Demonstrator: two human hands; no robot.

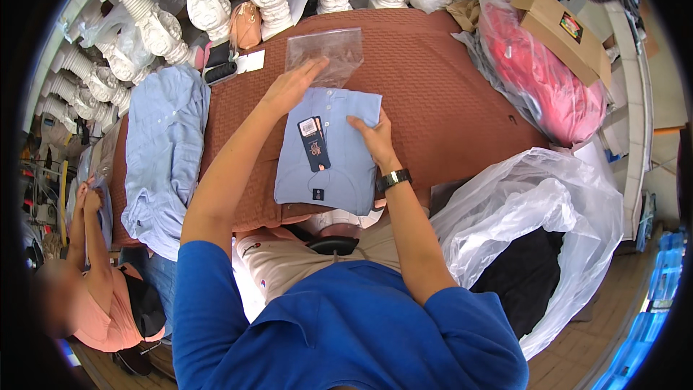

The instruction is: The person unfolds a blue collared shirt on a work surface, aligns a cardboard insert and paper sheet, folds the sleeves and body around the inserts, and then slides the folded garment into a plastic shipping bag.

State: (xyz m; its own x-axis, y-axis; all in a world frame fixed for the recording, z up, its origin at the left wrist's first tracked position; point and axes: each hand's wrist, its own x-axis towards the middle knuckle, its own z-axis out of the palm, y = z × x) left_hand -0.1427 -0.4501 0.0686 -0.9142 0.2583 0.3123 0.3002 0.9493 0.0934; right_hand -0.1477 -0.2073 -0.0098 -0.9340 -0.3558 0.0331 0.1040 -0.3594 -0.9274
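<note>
A folded light blue shirt (347, 146) lies in front of me at the near side of the brown-covered table, with its button placket at the far end. A dark hang tag (313, 144) rests on it. My right hand (375, 138) grips the shirt's right edge, thumb on top and fingers tucked beneath. Just beyond the shirt lies a clear plastic bag (328, 47), its near edge meeting the shirt's far edge; whether the shirt is inside it, I cannot tell. My left hand (294, 87) is over that bag's near left part, fingers stretched out.
Another light blue shirt (166, 148) lies on the left of the table (426, 58). Pink bagged clothing (538, 76) and a cardboard box (563, 32) sit far right. An open plastic sack (476, 224) holds black cloth. White balusters line the back. Another person (108, 303) works at left.
</note>
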